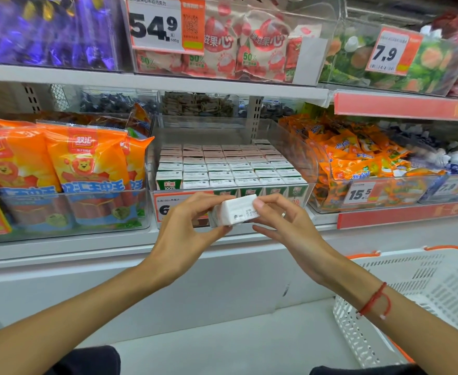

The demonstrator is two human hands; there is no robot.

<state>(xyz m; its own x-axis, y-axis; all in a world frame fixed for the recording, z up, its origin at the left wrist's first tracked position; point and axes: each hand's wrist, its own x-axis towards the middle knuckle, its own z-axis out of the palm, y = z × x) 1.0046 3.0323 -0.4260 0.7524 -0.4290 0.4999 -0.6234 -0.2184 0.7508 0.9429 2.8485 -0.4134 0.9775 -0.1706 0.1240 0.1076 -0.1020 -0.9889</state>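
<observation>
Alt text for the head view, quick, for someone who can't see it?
The left hand and right hand hold a small white carton on its side before a clear bin packed with matching cartons. Orange sausage packs sit left of it, orange snack bags right, and a white basket at lower right.

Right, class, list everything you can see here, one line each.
white carton: one, white, before the middle bin
shelved cartons: many, white and green, middle bin
sausage packs: several, orange, left bin
snack packets: many, orange, right bin
wrapped sweets: many, purple, top left
fruit-print packets: several, red and white, top middle
price tags: several, orange-white, bin fronts
basket: one, white with orange handles, lower right
bracelet: one, red, right wrist
left hand: one, grips the carton
right hand: one, pinches the carton
</observation>
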